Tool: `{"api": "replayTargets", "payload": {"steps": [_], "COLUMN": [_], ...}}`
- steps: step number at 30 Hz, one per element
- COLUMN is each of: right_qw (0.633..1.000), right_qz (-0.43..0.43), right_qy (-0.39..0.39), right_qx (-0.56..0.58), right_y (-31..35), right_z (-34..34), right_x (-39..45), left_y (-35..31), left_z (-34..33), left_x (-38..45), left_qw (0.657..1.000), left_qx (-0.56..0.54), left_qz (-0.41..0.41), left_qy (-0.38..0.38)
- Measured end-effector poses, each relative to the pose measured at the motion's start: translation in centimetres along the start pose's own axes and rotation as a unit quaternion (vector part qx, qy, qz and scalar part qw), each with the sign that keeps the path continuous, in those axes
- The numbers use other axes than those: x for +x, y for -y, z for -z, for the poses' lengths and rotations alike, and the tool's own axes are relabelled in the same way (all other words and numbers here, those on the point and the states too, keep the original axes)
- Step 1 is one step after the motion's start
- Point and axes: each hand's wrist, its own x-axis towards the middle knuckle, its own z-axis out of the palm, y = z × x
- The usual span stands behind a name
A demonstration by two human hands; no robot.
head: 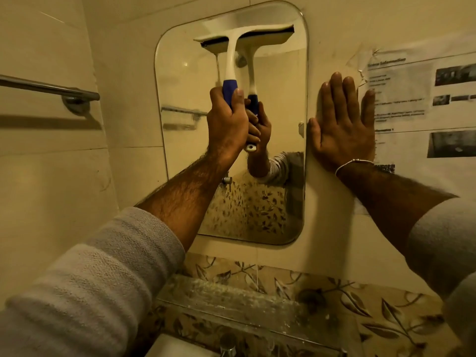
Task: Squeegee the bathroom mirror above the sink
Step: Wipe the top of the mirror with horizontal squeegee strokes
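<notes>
Grey sleeve [85, 279], nearest the lens, leads up our left forearm to the left hand [228, 122], whose fingers wrap the blue grip of the squeegee [233, 65]. We see its white head set against the upper part of the mirror [280, 104], blade roughly level, and a thin trickle beneath it appears to be water. Our right hand [343, 124] lies flat and spread on the wall tile just beside the mirror's right edge, touching a printed paper notice [422, 104]. Left of the mirror, a metal towel bar [49, 87]. Below it, a glass shelf [231, 300] against leaf-patterned tile, with the sink's rim [177, 347] at bottom.
</notes>
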Motion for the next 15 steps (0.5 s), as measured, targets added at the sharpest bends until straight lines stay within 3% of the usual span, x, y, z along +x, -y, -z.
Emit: {"api": "replayTargets", "payload": {"steps": [15], "right_qw": [1.0], "right_qz": [-0.001], "right_qy": [0.004], "right_qx": [-0.009], "right_y": [-0.07], "right_z": [-0.23], "right_x": [-0.01], "left_y": [0.6], "left_z": [-0.12], "left_x": [-0.51], "left_qw": [1.0], "left_qx": [-0.019], "left_qz": [0.017], "left_qy": [-0.015]}}
